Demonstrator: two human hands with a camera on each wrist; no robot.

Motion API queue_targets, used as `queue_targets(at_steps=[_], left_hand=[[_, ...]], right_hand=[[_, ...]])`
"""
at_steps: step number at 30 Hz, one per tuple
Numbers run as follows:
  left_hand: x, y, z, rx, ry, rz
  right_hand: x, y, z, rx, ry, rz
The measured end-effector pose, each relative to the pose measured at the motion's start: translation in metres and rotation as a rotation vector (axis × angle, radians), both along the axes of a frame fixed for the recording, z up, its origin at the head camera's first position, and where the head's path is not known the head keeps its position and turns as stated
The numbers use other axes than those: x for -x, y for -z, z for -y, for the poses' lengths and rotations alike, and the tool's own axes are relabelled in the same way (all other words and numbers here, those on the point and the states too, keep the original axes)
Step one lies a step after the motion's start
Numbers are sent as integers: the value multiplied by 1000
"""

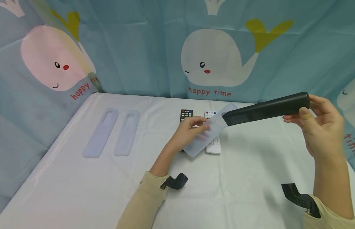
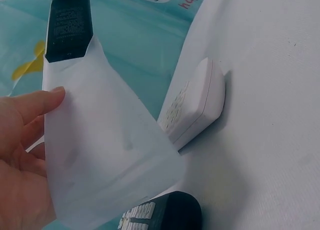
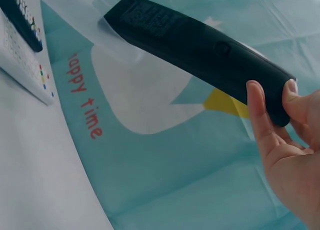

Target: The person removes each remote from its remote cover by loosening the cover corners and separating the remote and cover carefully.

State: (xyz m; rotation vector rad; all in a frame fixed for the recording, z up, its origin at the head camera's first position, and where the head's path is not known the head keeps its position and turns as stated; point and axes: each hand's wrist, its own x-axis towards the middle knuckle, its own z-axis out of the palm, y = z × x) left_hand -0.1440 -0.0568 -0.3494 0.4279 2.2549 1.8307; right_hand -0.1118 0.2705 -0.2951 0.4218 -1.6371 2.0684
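Note:
A translucent white silicone remote cover [image 1: 202, 140] is pinched between the thumb and fingers of my left hand [image 1: 186, 133], held over the table. My right hand [image 1: 323, 127] grips a long black remote control [image 1: 266, 109] by its far end, thumb on one side and fingers on the other. The remote's other end meets the cover's mouth, its tip just at the opening. Small raised lettering shows on that end of the remote [image 2: 70, 27] in the left wrist view. In the right wrist view, a round mark sits on its back.
Behind the cover lie a white remote [image 1: 213, 148] and a second black remote [image 1: 186, 113], both partly hidden. Two more translucent covers [image 1: 100, 133] lie side by side on the left of the white tablecloth [image 1: 65, 184]. A blue whale-print curtain [image 1: 137, 57] hangs behind the table.

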Motion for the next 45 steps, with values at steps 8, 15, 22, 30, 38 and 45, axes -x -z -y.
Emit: queue_targets(at_steps=[8, 15, 22, 30, 38, 45], left_hand=[[-2, -3, 6, 1, -23, 14], [-1, -2, 15, 6, -43, 29], [0, -3, 25, 12, -45, 23], [1, -2, 38, 31, -55, 26], [0, -2, 50, 8, -60, 39], [-1, -3, 60, -2, -81, 65]], right_hand=[[-2, -4, -5, 0, -40, -63], [3, -1, -13, 175, -305, -158], [4, 0, -12, 141, -388, -151], [5, 3, -8, 137, -348, -117], [6, 9, -4, 17, -259, -50], [10, 17, -3, 18, -280, 14]])
